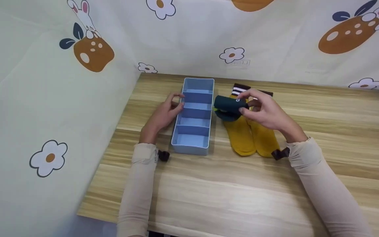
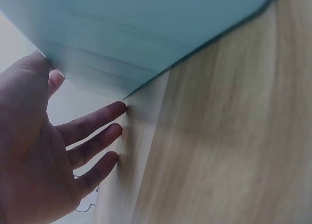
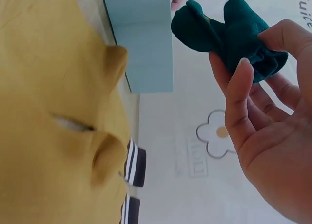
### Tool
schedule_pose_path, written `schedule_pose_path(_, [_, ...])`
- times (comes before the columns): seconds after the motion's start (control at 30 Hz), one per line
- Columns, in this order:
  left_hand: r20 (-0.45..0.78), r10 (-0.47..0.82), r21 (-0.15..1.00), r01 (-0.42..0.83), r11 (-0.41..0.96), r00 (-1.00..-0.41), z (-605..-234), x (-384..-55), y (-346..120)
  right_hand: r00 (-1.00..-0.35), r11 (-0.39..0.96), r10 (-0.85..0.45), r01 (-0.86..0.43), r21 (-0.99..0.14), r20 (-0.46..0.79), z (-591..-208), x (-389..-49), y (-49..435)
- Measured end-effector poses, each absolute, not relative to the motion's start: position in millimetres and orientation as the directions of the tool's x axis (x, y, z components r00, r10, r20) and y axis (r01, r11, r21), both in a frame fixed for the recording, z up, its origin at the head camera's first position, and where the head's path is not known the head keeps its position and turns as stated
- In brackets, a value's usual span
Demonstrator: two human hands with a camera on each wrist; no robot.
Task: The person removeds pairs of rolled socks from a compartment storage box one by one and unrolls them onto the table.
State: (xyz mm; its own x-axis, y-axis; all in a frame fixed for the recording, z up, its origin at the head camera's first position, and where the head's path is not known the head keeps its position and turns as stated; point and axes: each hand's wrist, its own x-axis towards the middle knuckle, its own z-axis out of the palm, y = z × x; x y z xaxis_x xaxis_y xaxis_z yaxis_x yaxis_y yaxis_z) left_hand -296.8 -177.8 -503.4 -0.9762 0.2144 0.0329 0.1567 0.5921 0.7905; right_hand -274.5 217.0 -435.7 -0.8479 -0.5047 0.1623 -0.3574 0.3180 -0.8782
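My right hand (image 1: 268,113) pinches a rolled dark green sock bundle (image 1: 226,103) between thumb and fingers. It is held above a pair of mustard yellow socks (image 1: 242,141), just right of a light blue divided box (image 1: 189,150). In the right wrist view, part of the green bundle (image 3: 243,36) hangs out as a loose flap. The yellow socks lie flat, side by side, with dark, white-striped cuffs at the far end. My left hand (image 1: 162,115) touches the box's left side with its thumb; in the left wrist view its other fingers (image 2: 92,124) are spread and fairly straight.
The box has several compartments in a row, with nothing visible inside. A wood-grain table (image 1: 215,191) carries everything. A patterned white sheet (image 1: 189,39) rises behind and to the left of the table. Small black wrist cameras (image 1: 164,155) are strapped at both sleeves.
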Motion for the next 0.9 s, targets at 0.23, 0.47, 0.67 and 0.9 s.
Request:
schedule_pose_path(0.23, [0.021,0.209,0.798,0.142,0.586,-0.978,-502,-297,-176,-0.848,0.315,-0.5,-0.37,-0.874,0.179,-445,-269,241])
schedule_pose_path(0.47, [0.043,0.23,0.823,0.165,0.543,-0.972,-504,-298,-175,-0.853,0.346,-0.506,-0.338,-0.875,0.129,-453,-267,272])
schedule_pose_path(0.67, [0.041,0.217,0.816,0.158,0.557,-0.975,-503,-297,-176,-0.871,0.337,-0.489,-0.237,-0.911,0.046,-462,-267,306])
schedule_pose_path(0.9, [0.038,0.202,0.815,0.147,0.56,-0.979,-504,-297,-176,-0.883,0.376,-0.469,-0.205,-0.904,0.005,-476,-265,348])
